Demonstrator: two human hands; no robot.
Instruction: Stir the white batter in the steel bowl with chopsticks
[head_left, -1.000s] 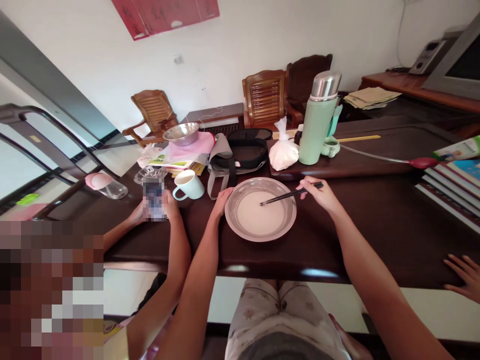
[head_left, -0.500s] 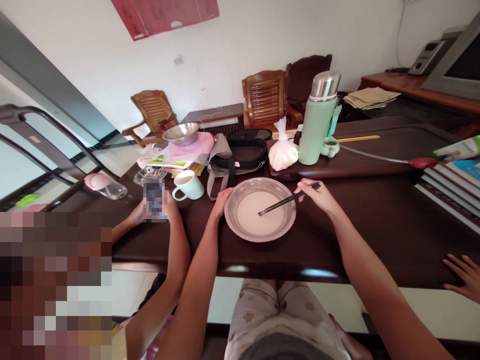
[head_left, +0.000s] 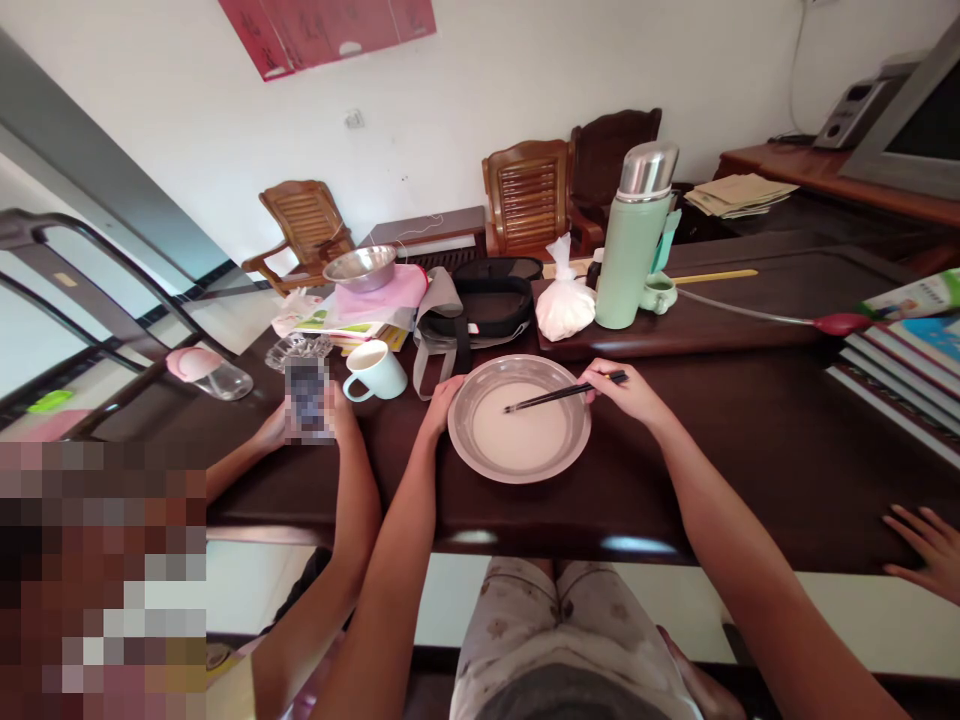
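A round metal bowl (head_left: 463, 448) of pale, milky liquid (head_left: 517, 440) stands on the dark table in front of me. My left hand (head_left: 448, 402) grips the bowl's left rim. In my right hand (head_left: 619, 388), closed at the bowl's right side, is a pair of black chopsticks (head_left: 551, 396). Their tips dip into the liquid left of the bowl's middle. Just left of my left hand stands a light blue mug (head_left: 384, 375). Behind the bowl lies a black and grey bag (head_left: 491, 305).
A green thermos (head_left: 634, 260), a tied bag of white powder (head_left: 565, 308) and a small green cup (head_left: 660, 294) stand behind. Another person's hands hold a phone (head_left: 307, 395) at left; another hand (head_left: 926, 545) rests at right near stacked books (head_left: 900, 390).
The chopstick tips have moved left and slightly away from me through the liquid, my right hand shifting left with them. My left hand stays on the rim.
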